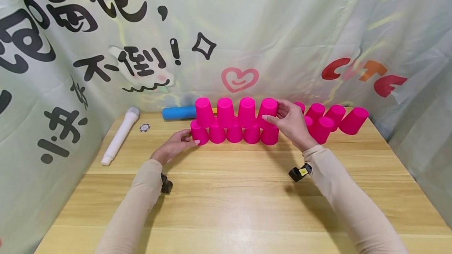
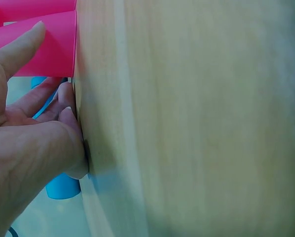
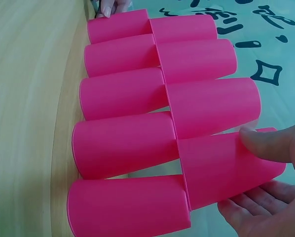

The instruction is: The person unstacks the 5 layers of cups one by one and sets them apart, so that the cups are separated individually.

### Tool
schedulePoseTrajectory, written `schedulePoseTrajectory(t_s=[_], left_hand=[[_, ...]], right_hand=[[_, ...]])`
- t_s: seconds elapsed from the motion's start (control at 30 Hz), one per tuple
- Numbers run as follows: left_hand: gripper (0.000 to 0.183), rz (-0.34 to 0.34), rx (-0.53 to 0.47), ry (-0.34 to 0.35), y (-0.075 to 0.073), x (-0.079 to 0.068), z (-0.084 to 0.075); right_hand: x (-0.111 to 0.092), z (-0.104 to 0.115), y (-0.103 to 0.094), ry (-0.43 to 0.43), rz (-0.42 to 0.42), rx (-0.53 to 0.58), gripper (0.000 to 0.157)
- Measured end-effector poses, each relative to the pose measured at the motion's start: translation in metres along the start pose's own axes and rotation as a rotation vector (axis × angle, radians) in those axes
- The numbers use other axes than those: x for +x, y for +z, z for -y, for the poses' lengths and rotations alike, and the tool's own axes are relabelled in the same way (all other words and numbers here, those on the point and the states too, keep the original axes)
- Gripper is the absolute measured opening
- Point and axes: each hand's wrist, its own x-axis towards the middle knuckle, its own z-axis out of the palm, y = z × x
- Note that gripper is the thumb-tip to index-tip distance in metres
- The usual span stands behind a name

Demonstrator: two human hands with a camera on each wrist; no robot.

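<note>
Pink upside-down cups stand in two tiers. My right hand (image 1: 291, 122) grips the rightmost upper cup (image 1: 267, 109), thumb across its front and fingers round the far side. In the right wrist view this cup (image 3: 221, 170) has its rim right at the bases of the lower cups and leans slightly from the others in its row. At the left end, my left hand (image 1: 174, 144) is beside the leftmost lower cup (image 1: 199, 134). The left wrist view shows its straight thumb over that cup (image 2: 54, 52), the other fingers loosely bent beside it, low at the table.
Several more pink cups (image 1: 321, 130) stand at the right beyond my right hand, one of them (image 1: 354, 120) tilted. Behind the tiers lies a blue cylinder (image 1: 178, 113). A white microphone-shaped stick (image 1: 120, 138) and a round chip (image 1: 144, 127) lie at left. A printed cloth (image 1: 282, 30) hangs behind the table (image 1: 229, 199).
</note>
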Motion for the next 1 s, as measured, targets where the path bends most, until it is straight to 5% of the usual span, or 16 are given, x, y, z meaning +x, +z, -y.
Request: schedulePoseTrajectory(t_s=[0.53, 1.0], left_hand=[[0.071, 0.004, 0.009, -0.004, -0.001, -0.001, 0.002], [0.071, 0.002, 0.001, -0.002, 0.000, -0.001, 0.001]], right_hand=[[-0.023, 0.013, -0.020, -0.016, -0.059, -0.032, 0.062], [-0.042, 0.011, -0.076, -0.010, -0.202, -0.123, 0.066]])
